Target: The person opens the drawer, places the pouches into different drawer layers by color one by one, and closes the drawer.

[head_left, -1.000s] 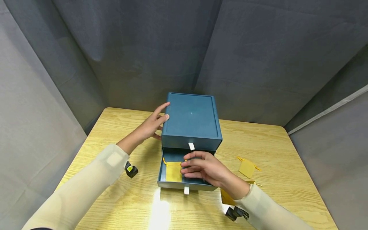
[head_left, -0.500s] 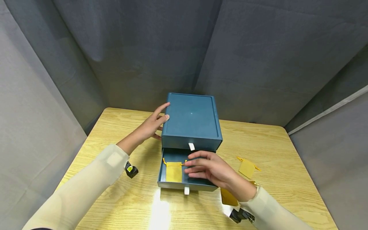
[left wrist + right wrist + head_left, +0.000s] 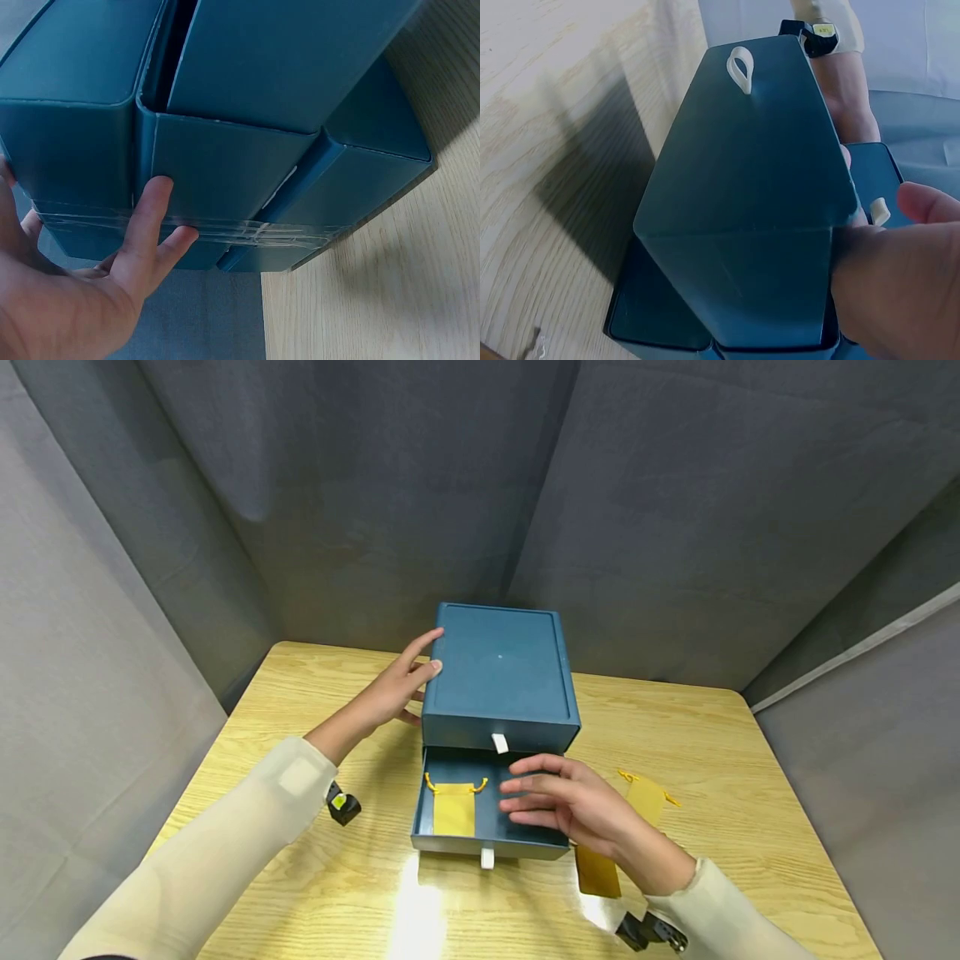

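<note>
A blue two-drawer box stands mid-table, its lower drawer pulled out. A yellow drawstring pouch lies flat in the drawer's left half. My right hand hovers over the drawer's right half with straight fingers, holding nothing and apart from the pouch. My left hand rests flat against the box's left side. In the left wrist view its fingers touch the box wall. The right wrist view shows the drawer front with its white loop tab and my right hand beside it.
Two more yellow pouches lie on the wooden table, one right of the drawer and one by its front right corner. Grey curtains close in the table on three sides.
My right hand has let go of the pouch in the drawer and drawn back to the right, so the pouch now lies fully in view. The left hand has not moved.
</note>
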